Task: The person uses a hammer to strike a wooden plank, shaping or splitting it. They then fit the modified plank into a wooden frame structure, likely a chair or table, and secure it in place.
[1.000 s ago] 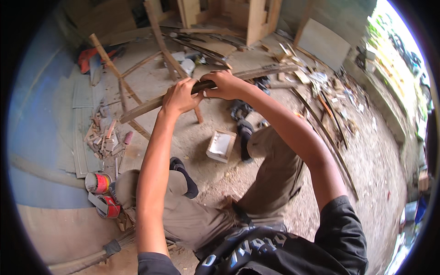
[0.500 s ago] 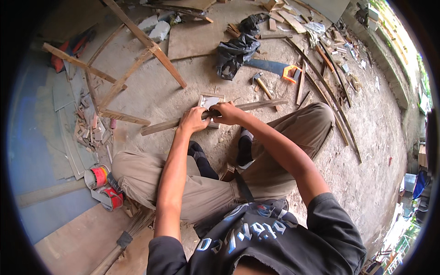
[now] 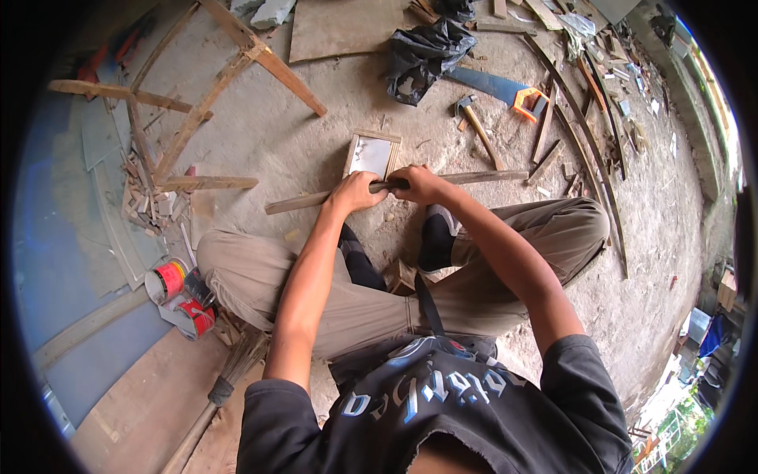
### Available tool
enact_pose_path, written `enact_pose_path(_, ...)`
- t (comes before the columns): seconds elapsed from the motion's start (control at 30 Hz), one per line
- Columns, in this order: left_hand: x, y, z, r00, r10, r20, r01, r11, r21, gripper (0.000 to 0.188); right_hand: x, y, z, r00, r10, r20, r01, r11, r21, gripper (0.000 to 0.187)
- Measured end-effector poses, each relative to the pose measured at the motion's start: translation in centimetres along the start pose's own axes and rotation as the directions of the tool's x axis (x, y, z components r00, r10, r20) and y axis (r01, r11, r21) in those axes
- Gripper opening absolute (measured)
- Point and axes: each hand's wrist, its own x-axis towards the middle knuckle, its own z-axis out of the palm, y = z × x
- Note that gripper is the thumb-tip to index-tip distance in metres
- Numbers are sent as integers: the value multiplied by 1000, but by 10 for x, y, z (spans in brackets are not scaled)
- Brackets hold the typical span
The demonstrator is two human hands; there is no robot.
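A long narrow wooden strip (image 3: pixel 493 177) lies crosswise in front of me, held near its middle by both hands. My left hand (image 3: pixel 355 192) is closed round it with the thumb toward the centre. Close beside it, my right hand (image 3: pixel 420 185) grips the same strip, its fingers curled over the wood. Just beyond the hands, a small rectangular wooden frame (image 3: pixel 348 158) with a white panel inside rests on the floor. Its near end is partly hidden by my hands and the strip.
A hammer (image 3: pixel 480 136) and a handsaw (image 3: pixel 493 85) lie at the far right, near a black plastic bag (image 3: pixel 426 59) and long wood strips (image 3: pixel 580 118). At the left stand a wooden frame structure (image 3: pixel 207 110) and red cans (image 3: pixel 166 282). A broom (image 3: pixel 225 379) lies at lower left.
The strip, in both hands, has come nearer to me relative to the small frame, uncovering more of its white panel. The whole view has also shifted a little.
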Motion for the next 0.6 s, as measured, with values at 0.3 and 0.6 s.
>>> enact_pose_path(0.3, -2, -14, 3, 998, -25, 49, 29, 996, -84, 38, -28, 68, -89, 508, 183, -842, -110, 983, 147, 32)
enact_pose_path(0.6, -22, -15, -25, 991, -10, -131, -1, 997, -83, 40, -19, 1, -54, 873, -172, -456, -40, 907, -419, 52)
